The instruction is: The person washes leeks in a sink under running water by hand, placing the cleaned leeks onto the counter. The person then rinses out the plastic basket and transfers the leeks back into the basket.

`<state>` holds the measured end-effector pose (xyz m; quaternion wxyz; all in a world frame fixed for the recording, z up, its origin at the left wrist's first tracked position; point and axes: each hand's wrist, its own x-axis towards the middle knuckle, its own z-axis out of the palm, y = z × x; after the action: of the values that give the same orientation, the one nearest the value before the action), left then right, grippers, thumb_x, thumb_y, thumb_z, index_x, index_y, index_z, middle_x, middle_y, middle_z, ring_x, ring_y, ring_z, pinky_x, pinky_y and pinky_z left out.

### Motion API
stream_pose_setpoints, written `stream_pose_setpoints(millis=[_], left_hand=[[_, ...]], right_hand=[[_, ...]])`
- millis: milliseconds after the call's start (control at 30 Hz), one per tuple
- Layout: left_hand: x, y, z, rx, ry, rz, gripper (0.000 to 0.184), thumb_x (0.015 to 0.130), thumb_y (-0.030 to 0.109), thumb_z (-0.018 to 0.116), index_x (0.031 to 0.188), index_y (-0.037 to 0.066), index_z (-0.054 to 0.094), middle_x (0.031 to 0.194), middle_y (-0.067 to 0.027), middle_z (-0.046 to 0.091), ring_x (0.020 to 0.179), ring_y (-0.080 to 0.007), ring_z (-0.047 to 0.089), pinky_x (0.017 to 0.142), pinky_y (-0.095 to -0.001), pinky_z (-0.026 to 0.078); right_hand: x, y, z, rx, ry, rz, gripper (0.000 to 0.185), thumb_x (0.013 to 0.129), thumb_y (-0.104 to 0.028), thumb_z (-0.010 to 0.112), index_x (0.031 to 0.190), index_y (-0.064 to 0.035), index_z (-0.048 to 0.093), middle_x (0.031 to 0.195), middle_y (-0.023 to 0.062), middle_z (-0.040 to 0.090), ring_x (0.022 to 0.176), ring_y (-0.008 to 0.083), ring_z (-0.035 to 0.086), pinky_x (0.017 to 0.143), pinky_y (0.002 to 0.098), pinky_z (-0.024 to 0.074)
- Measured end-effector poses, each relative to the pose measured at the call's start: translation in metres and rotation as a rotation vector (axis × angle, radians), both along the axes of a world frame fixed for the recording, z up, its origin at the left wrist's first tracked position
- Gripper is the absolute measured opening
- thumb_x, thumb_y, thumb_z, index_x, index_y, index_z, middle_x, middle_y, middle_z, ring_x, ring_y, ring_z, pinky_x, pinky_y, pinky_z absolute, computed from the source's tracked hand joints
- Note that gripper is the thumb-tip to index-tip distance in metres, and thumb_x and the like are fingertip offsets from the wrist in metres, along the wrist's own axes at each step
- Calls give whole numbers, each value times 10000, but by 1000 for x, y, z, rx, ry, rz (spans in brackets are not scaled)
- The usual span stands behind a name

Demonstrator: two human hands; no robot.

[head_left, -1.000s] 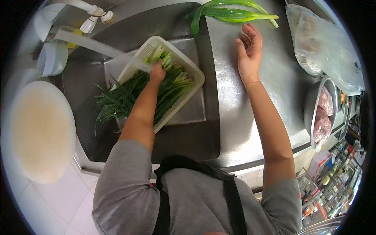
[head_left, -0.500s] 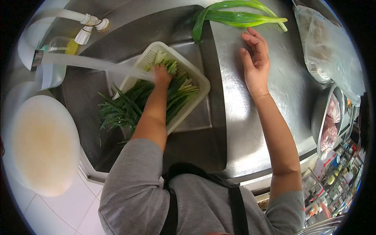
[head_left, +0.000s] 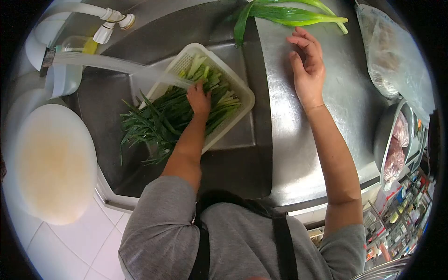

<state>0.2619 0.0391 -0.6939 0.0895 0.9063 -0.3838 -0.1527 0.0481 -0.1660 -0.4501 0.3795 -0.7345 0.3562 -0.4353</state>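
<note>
A pale plastic basket (head_left: 247, 100) sits tilted in the steel sink, full of long leafy greens (head_left: 161, 112) with pale stems. My left hand (head_left: 199, 99) rests on top of the greens, fingers apart and touching them. Water from the tap (head_left: 48, 57) streams across to the basket beside that hand. Above the steel counter right of the sink, my right hand (head_left: 309, 74) is held open with loosely curled fingers, holding nothing. Near its fingertips, at the counter's far side, lie green leek-like stalks (head_left: 298, 17), their leaves hanging over the sink edge.
A round white board (head_left: 56, 163) stands left of the sink (head_left: 233, 172). Behind it is a clear container (head_left: 65, 81). On the right are a plastic bag (head_left: 387, 51) and a metal bowl (head_left: 385, 128) with bagged meat (head_left: 395, 144). Shelving with goods (head_left: 401, 214) lies beyond.
My left hand has drawn back slightly from the pale stem ends, showing more of its fingers. My right hand stays over the counter, nearly unchanged. The whole view has shifted slightly.
</note>
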Motion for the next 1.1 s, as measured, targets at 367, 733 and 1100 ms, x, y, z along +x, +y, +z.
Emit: stream_pose_setpoints(millis=[367, 733, 1100], left_hand=[[32, 44, -16, -228, 190, 128, 307, 841, 184, 668, 1130, 87, 629, 1108, -142, 600, 1146, -355, 462, 964, -527, 342], [30, -6, -6, 38, 5, -89, 373, 806, 208, 695, 1134, 67, 585, 1084, -192, 599, 974, -414, 561, 875, -539, 411], [13, -18, 158, -269, 601, -122, 285, 946, 213, 550, 1138, 2, 566, 879, -117, 651, 742, -242, 629, 695, -347, 493]], right_hand=[[-1, 1, -2, 2, -7, -13, 297, 767, 54, 541, 1009, -81, 647, 1253, 99, 542, 1148, 247, 542, 974, 316, 432], [9, 6, 10, 96, -71, 60, 342, 787, 127, 441, 1044, -8, 622, 1279, 94, 499, 1203, 207, 492, 1045, 319, 380], [11, 4, 9, 11, 20, 44, 335, 768, 105, 472, 1022, -35, 638, 1220, 91, 556, 1147, 217, 534, 970, 314, 426]])
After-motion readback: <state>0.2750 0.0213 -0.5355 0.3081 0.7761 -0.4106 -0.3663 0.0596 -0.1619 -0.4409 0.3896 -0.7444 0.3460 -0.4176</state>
